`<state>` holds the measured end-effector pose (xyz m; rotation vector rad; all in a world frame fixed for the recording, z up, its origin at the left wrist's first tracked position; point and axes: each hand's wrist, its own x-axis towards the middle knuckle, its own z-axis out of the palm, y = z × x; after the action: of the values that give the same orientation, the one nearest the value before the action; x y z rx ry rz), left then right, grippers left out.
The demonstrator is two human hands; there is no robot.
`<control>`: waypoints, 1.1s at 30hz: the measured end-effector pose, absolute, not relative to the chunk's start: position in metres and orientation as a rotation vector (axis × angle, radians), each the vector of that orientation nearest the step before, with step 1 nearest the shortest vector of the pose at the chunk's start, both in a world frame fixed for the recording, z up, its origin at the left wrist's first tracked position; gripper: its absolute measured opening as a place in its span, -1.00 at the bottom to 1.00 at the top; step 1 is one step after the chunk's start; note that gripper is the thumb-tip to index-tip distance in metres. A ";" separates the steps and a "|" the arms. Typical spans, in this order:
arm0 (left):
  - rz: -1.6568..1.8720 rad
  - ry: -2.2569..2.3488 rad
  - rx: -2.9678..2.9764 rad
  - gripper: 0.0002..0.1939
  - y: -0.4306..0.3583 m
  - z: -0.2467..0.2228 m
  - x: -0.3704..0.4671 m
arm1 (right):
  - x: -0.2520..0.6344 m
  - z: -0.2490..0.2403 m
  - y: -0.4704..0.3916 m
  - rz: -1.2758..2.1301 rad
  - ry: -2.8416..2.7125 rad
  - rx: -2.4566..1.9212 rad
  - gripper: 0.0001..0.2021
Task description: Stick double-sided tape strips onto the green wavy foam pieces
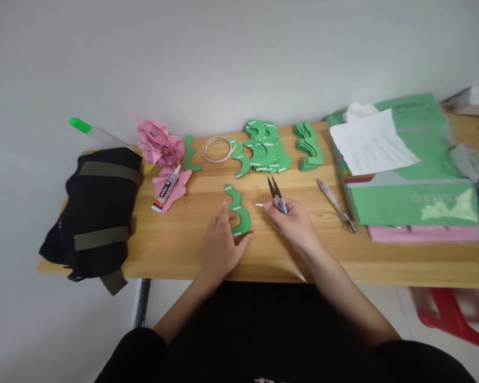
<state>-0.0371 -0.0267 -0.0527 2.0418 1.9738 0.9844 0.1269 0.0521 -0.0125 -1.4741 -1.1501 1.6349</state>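
Note:
A green wavy paper piece [244, 220] with white strips on it lies on the wooden table. My left hand [222, 242] rests at its left and lower edge, fingers apart, touching it. To the right, my right hand [293, 221] holds small thread snips [277, 194], blades pointing away from me. A short white strip [259, 205] is pinched between its thumb and finger. Behind the piece lie a tape roll [217, 149], another green piece with white strips [242, 164] and a heap of similar ones [266, 151].
A black bag [99, 213], crumpled pink paper [159, 143] and a glue tube [166, 190] are on the left. Stacked green pieces [309, 146], a pen [337, 206] and a green folder [407, 202] with white tissue [373, 143] lie right. A red stool [453, 316] stands below.

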 end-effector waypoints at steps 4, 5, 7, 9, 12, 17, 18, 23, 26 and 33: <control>1.054 1.985 1.934 -0.16 -0.025 -0.057 -0.039 | 0.123 -0.021 0.056 1.601 -1.163 -1.525 -0.71; 1.100 1.984 1.869 -0.16 -0.025 -0.057 -0.040 | 0.120 -0.022 0.057 1.605 -1.159 -1.534 -0.70; 1.170 1.972 1.749 -0.16 -0.025 -0.057 -0.042 | 0.112 -0.022 0.058 1.627 -1.143 -1.542 -0.68; 1.213 1.953 1.673 -0.16 -0.026 -0.056 -0.042 | 0.103 -0.021 0.059 1.651 -1.120 -1.541 -0.65; 1.250 1.920 1.594 -0.15 -0.026 -0.054 -0.041 | 0.089 -0.021 0.060 1.671 -1.128 -1.512 -0.65; 1.304 1.858 1.483 -0.19 -0.026 -0.048 -0.041 | 0.079 -0.028 0.060 1.652 -1.225 -1.537 -0.74; 1.300 1.870 1.499 -0.19 -0.024 -0.046 -0.044 | 0.079 -0.029 0.061 1.651 -1.229 -1.549 -0.74; 1.163 1.891 1.992 -0.19 -0.001 -0.032 -0.077 | 0.080 -0.028 0.065 1.654 -1.266 -1.582 -0.73; 0.933 1.470 2.357 -0.30 0.016 -0.026 -0.095 | 0.081 -0.029 0.065 1.644 -1.280 -1.562 -0.72; 0.752 1.266 2.323 -0.17 0.021 -0.037 -0.097 | 0.081 -0.029 0.068 1.665 -1.235 -1.587 -0.71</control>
<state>-0.0968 0.0212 -0.0368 2.3229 1.2657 0.7518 0.0806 0.0675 -0.0291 -1.5870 -1.2349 1.6647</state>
